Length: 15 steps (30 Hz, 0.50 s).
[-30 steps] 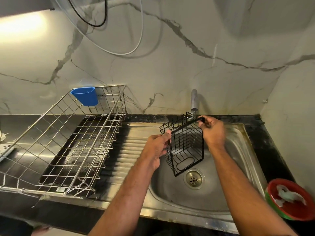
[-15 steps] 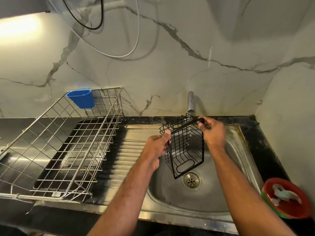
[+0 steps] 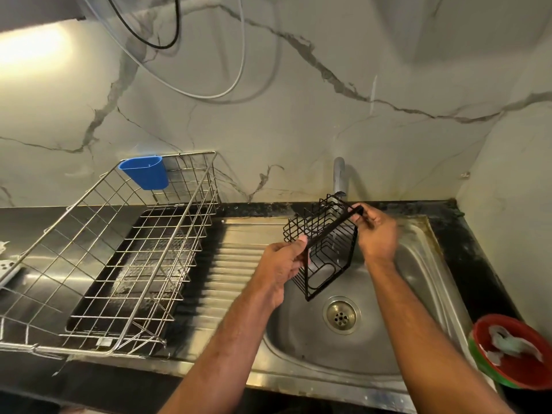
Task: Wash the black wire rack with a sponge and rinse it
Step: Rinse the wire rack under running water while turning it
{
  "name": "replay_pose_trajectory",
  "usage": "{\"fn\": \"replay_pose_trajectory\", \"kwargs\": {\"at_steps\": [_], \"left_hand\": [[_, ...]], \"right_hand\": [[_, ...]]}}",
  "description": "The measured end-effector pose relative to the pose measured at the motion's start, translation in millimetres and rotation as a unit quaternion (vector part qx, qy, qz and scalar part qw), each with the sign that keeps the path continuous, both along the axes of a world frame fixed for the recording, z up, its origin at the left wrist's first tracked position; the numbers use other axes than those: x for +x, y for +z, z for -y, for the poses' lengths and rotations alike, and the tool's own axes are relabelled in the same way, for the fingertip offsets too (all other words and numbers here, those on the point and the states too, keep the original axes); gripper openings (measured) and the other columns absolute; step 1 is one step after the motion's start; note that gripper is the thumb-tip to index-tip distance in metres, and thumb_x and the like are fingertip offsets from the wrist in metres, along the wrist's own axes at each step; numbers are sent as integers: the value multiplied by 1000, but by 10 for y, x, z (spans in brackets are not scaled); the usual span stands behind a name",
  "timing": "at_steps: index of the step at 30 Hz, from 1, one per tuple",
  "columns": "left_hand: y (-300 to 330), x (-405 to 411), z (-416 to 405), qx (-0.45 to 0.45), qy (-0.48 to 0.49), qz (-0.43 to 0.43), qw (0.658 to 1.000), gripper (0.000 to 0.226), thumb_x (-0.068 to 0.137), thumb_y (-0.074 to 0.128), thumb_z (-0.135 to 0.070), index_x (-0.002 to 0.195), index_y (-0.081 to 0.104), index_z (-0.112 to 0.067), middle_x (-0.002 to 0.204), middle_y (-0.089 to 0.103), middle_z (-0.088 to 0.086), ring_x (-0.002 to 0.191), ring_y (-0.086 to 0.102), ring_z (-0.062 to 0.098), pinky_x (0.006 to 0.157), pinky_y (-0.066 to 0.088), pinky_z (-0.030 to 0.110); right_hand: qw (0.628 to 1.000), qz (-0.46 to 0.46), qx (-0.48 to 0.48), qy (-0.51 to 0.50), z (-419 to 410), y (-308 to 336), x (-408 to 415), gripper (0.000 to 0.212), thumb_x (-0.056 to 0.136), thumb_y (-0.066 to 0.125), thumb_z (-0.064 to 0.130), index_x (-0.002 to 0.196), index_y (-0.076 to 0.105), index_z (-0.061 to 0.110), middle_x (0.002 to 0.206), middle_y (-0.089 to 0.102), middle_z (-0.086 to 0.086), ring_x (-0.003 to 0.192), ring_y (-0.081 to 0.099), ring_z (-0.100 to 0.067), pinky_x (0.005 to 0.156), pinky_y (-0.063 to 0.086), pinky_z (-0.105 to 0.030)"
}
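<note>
A small black wire rack (image 3: 328, 255) hangs tilted above the steel sink basin (image 3: 373, 339), just below the tap (image 3: 339, 177). My left hand (image 3: 283, 264) grips its near left corner. My right hand (image 3: 377, 231) pinches the far right end of its top bar. A thin trickle of water seems to fall through the rack. A sponge (image 3: 512, 343) lies in a red bowl (image 3: 493, 369) at the lower right, apart from both hands.
A large steel dish rack (image 3: 119, 264) with a blue cup (image 3: 146, 171) clipped to its back rim stands on the left counter. The ribbed drainboard (image 3: 236, 264) lies between it and the basin. The drain (image 3: 341, 314) sits under the rack. Marble walls close the back and right.
The rack and both hands have barely shifted over the basin; the view has drifted slightly.
</note>
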<state>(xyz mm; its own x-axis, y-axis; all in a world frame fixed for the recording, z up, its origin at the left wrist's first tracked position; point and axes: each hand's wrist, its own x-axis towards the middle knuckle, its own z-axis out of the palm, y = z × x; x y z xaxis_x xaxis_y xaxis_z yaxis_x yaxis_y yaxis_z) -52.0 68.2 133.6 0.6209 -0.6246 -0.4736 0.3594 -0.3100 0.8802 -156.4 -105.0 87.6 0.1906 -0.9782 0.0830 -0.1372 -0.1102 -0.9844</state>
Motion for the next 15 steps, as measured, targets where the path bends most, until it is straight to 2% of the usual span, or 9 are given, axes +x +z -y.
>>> {"fn": "replay_pose_trajectory", "kwargs": {"at_steps": [3, 6, 10, 12, 15], "left_hand": [[-30, -40, -7, 0, -8, -4, 1000, 35, 86, 76, -33, 109, 58, -14, 113, 74, 14, 110, 68, 30, 101, 51, 43], [-60, -50, -14, 5, -1, -21, 1000, 30, 89, 72, -29, 109, 57, -13, 112, 74, 14, 109, 68, 28, 101, 51, 42], [-103, -48, -10, 3, 12, -12, 1000, 15, 91, 71, -23, 96, 60, -15, 109, 75, 13, 105, 70, 26, 97, 52, 38], [-137, -19, 10, 7, -1, 5, 1000, 16, 90, 73, -25, 97, 68, -12, 107, 76, 12, 104, 71, 26, 94, 54, 36], [-190, 9, 32, 16, -30, 29, 999, 21, 91, 72, -25, 100, 75, -7, 103, 77, 11, 102, 72, 25, 92, 57, 34]], "right_hand": [[999, 38, 13, -2, 7, -8, 89, 29, 89, 68, 4, 107, 73, 27, 106, 73, 11, 104, 67, -6, 89, 57, -30], [999, 37, 11, 3, 16, -20, 149, 29, 89, 67, 1, 106, 74, 23, 108, 74, 8, 105, 67, -5, 86, 55, -22], [1000, 30, 6, 4, 33, -70, 176, 29, 90, 65, -1, 109, 73, 19, 108, 74, 5, 103, 67, -6, 73, 50, -6], [1000, 27, 5, 1, 43, -95, 185, 29, 90, 64, -1, 109, 73, 19, 109, 74, 4, 104, 67, -8, 73, 49, -7], [1000, 20, 3, -4, 71, -130, 208, 29, 91, 64, 1, 109, 72, 21, 109, 73, 4, 105, 67, -8, 82, 53, -16]]}}
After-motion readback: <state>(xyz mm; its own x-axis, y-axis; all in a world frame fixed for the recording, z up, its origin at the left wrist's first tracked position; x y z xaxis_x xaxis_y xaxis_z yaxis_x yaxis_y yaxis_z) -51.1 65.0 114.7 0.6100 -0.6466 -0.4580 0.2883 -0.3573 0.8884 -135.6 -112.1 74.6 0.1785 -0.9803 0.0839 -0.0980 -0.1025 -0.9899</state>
